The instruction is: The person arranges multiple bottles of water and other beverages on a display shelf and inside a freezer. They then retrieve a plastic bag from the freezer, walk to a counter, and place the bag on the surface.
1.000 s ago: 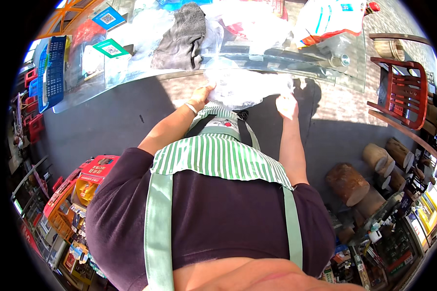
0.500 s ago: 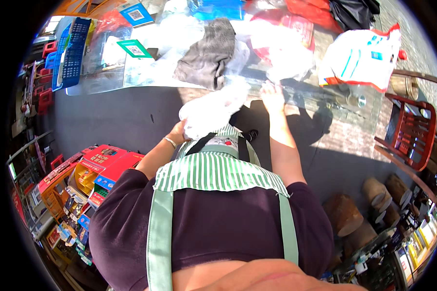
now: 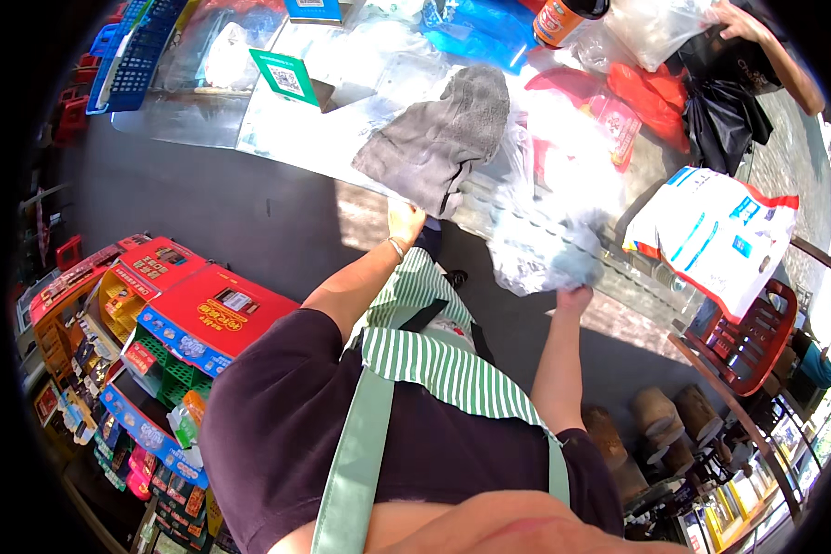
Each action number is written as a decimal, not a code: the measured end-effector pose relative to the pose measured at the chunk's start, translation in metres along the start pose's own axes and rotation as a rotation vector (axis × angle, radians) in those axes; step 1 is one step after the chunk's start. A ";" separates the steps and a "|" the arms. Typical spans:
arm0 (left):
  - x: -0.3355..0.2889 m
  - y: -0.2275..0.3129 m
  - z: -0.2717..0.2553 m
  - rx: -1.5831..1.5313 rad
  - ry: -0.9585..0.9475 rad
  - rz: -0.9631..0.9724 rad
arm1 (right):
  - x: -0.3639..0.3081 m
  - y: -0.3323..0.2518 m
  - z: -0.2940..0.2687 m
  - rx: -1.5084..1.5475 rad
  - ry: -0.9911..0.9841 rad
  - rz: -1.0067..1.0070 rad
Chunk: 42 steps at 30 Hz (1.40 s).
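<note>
My right hand [image 3: 574,297] is closed on the lower end of a crumpled translucent plastic bag [image 3: 543,242], which bulges above the fingers at the table's near edge. My left hand [image 3: 406,222], a band on its wrist, is at the table edge by the near corner of a grey towel [image 3: 439,138]. Its fingers look curled in; whatever they hold, if anything, is hidden. The towel lies rumpled on the plastic-covered table [image 3: 189,125].
A green code stand [image 3: 282,76] and blue basket [image 3: 143,55] stand left. A white-and-red bag [image 3: 716,231] lies right, before a red chair [image 3: 752,337]. Red display boxes [image 3: 222,314] are at lower left. Another person's hand [image 3: 740,23] touches bags at far right.
The plastic bag has gone from my left hand to my right, shifting rightward. My left hand has moved up to the table edge. The view has turned; another person's arm has appeared.
</note>
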<state>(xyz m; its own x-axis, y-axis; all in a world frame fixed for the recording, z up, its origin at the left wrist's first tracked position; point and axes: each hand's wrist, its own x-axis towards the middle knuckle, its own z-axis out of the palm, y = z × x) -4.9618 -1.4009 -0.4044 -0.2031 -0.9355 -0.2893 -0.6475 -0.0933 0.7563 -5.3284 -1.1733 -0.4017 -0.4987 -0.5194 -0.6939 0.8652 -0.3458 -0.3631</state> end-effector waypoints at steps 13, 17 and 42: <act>0.080 0.061 0.027 0.300 -0.202 0.479 | 0.114 0.046 0.034 0.453 -0.729 -0.088; 0.074 0.052 0.040 0.277 -0.224 0.424 | 0.124 0.057 0.045 0.314 -0.751 -0.035; 0.096 -0.034 -0.056 0.081 0.247 0.270 | 0.189 -0.045 0.003 0.407 -0.940 0.158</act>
<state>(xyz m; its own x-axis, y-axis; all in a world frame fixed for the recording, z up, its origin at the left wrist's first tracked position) -4.9181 -1.5066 -0.4253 -0.1975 -0.9776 0.0725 -0.6526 0.1863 0.7344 -5.4615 -1.2584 -0.5149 -0.3707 -0.9218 0.1138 0.9287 -0.3675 0.0485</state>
